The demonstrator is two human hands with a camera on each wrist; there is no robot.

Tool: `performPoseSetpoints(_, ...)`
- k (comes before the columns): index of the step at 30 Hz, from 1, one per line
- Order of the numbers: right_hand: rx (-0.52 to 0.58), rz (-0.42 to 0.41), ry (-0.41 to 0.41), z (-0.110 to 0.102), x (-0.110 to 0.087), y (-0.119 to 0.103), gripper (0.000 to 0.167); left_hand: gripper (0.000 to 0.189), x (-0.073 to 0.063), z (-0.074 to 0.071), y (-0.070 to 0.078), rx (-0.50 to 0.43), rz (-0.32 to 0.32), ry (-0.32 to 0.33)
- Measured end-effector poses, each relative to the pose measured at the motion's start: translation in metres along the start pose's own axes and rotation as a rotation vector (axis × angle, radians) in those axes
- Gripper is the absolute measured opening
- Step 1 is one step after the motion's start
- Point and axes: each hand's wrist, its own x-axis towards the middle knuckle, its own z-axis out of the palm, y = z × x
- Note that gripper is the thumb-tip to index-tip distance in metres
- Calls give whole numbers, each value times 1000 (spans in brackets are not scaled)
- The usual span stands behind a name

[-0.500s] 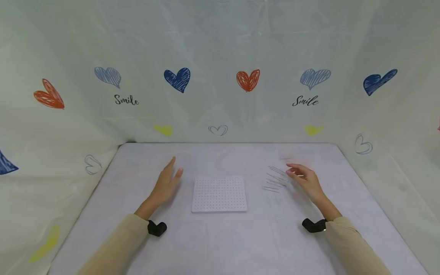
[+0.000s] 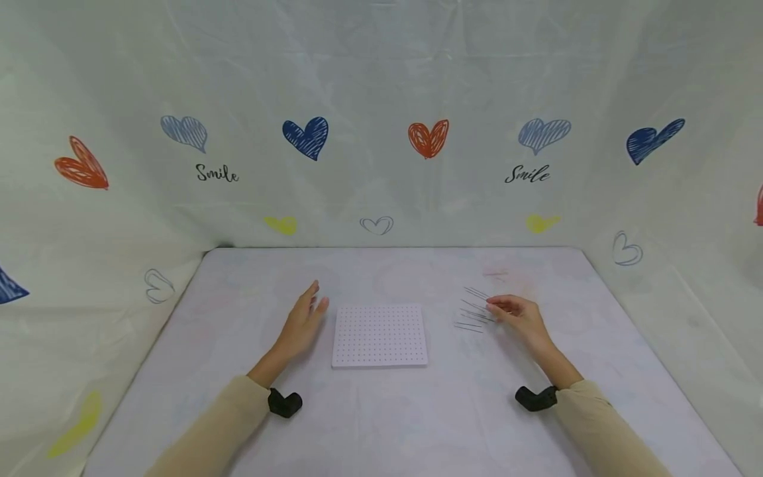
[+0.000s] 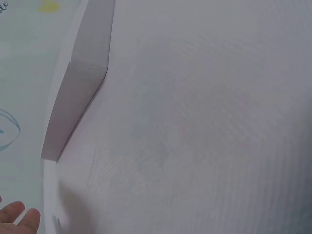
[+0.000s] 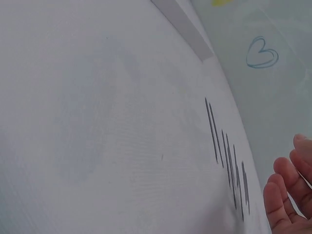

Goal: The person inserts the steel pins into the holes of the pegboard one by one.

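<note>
A white square board (image 2: 379, 336) with rows of small holes lies flat in the middle of the table. Several thin dark rods (image 2: 475, 317) lie to its right, roughly parallel; the right wrist view shows these rods (image 4: 229, 165) side by side on the cloth. My right hand (image 2: 520, 320) hovers at their right end, thumb and forefinger brought near each other, nothing visible between them. In the right wrist view its fingers (image 4: 285, 170) are loosely bent. My left hand (image 2: 301, 329) is left of the board, fingers extended and holding nothing; its fingertips (image 3: 30, 220) show in the left wrist view.
A white cloth covers the table (image 2: 381, 424). Behind it and along both sides hangs a pale sheet (image 2: 369, 79) printed with hearts and "Smile". A black wrist device (image 2: 285, 403) sits on the left wrist, another device (image 2: 536, 399) on the right.
My right hand has moved slightly left and nearer to me, its fingertips now by the rods' right ends. My left hand has shifted right, closer to the board. Board and rods look unmoved.
</note>
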Motion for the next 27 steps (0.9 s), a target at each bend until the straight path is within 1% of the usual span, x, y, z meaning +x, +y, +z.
performPoseSetpoints(3,-13,7,-5,4,-1,0,27,66,0,5,0,-35,5,12)
performPoseSetpoints(7,-49,53,-14,10,-3,1,27,65,-1,13,0,-56,-9,25)
performPoseSetpoints(10,-63,79,-20,15,-4,3,26,66,-3,17,1,-71,-23,21)
performPoseSetpoints(12,-65,82,-21,19,-5,5,24,65,-4,20,3,-82,-24,15)
performPoseSetpoints(18,-75,69,-36,28,-8,10,19,60,-6,28,4,-114,-15,15)
performPoseSetpoints(23,-96,45,-36,32,-9,12,18,56,-6,35,5,-174,-37,16)
performPoseSetpoints(27,-99,20,-39,34,-10,15,17,53,-7,40,4,-216,-38,14)
